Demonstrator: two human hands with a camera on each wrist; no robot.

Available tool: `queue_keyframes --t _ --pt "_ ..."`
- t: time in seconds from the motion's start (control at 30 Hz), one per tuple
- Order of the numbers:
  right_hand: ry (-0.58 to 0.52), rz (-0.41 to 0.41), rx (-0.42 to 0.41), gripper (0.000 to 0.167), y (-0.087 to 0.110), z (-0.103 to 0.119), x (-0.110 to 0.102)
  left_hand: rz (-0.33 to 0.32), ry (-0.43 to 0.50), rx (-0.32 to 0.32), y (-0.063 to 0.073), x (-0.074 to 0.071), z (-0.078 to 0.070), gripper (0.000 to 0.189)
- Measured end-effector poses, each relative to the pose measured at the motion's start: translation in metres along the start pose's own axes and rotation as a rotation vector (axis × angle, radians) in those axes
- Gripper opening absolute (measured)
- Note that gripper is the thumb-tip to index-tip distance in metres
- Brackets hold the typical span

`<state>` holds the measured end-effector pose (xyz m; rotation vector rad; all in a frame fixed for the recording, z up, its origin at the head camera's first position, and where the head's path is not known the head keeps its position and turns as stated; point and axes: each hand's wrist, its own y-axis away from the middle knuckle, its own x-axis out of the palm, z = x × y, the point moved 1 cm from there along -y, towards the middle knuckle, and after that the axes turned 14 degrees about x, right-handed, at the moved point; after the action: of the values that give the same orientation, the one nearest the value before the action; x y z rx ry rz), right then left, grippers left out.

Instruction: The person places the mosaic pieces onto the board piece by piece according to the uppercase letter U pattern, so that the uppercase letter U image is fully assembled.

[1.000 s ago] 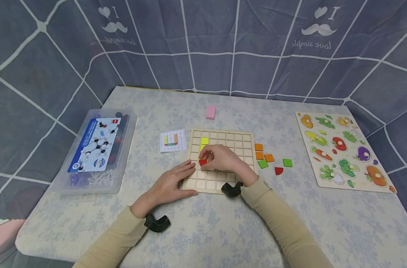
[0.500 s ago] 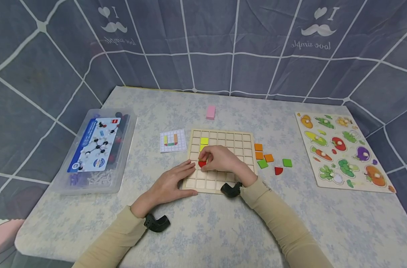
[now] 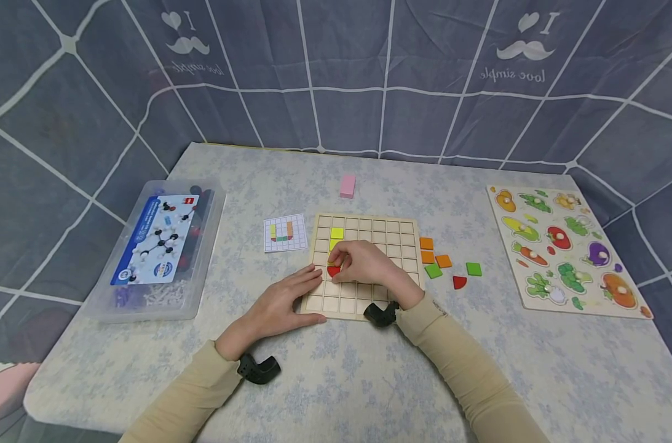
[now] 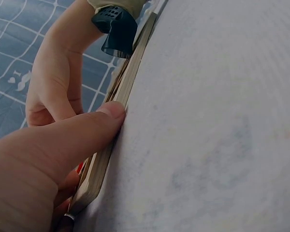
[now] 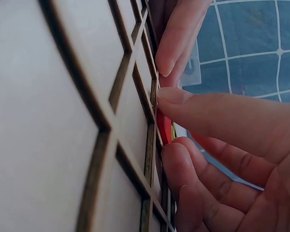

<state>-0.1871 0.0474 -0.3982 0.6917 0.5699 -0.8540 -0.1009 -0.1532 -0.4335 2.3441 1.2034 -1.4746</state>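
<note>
A light wooden grid board (image 3: 393,237) lies in the middle of the table in the head view. My right hand (image 3: 369,261) pinches a red quarter-round tile (image 3: 333,271) at a cell on the board's left side. In the right wrist view, thumb and fingertips lie on either side of the red tile (image 5: 165,128). Directly behind it, yellow tiles (image 3: 337,233) form a column, partly covered by the fingers. My left hand (image 3: 283,307) rests at the board's near left corner, fingers fairly straight along the left side. Its thumb (image 4: 111,110) presses the front edge.
A printed pattern card (image 3: 294,241) lies left of the board, a pink block (image 3: 348,186) behind it. Orange tiles (image 3: 426,243), green tiles (image 3: 473,269) and another red tile (image 3: 460,282) lie to the right. A vegetable puzzle (image 3: 540,264) and a plastic case (image 3: 203,258) flank the area.
The red tile has shifted slightly toward me and turned a little under the right fingers, then stays put. The left hand holds its place at the board's corner.
</note>
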Motion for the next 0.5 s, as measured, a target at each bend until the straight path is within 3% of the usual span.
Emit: queue_keyframes --t 0.5 --pt "-0.005 -0.003 -0.010 0.027 0.0014 -0.0004 -0.0013 0.000 -0.008 0.006 0.0001 -0.0002 -0.0003 0.077"
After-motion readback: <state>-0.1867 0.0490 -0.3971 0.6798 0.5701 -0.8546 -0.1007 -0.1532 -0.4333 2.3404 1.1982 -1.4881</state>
